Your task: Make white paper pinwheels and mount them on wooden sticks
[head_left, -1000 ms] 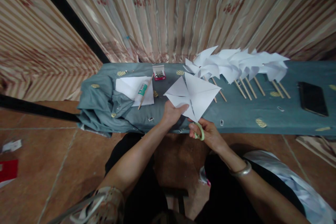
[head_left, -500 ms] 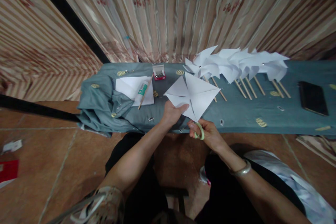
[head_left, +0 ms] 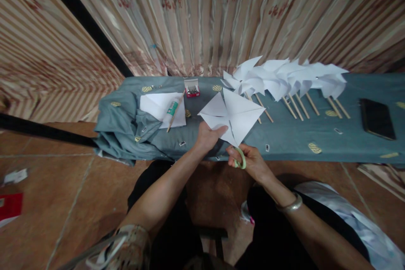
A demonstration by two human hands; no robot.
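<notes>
A square of white paper (head_left: 243,110), turned like a diamond, has slits running from its corners toward the middle. My left hand (head_left: 209,136) is closed on its lower left side, thumb on top. Just below the paper's near corner, my right hand (head_left: 248,158) grips a pair of scissors (head_left: 243,158) by its pale green handles. The blades are hidden under or along the paper, so how far apart they are cannot be seen. Behind the paper lie several finished white paper pinwheels (head_left: 274,74) on wooden sticks.
A blue-green cloth (head_left: 205,147) covers the bench. To the left, a glue stick (head_left: 171,109) and a wooden stick (head_left: 175,113) lie on white sheets (head_left: 152,100). An open red box (head_left: 192,92) holds small metal pins. A dark phone or tablet (head_left: 377,119) lies far right; a curtain (head_left: 196,17) hangs behind.
</notes>
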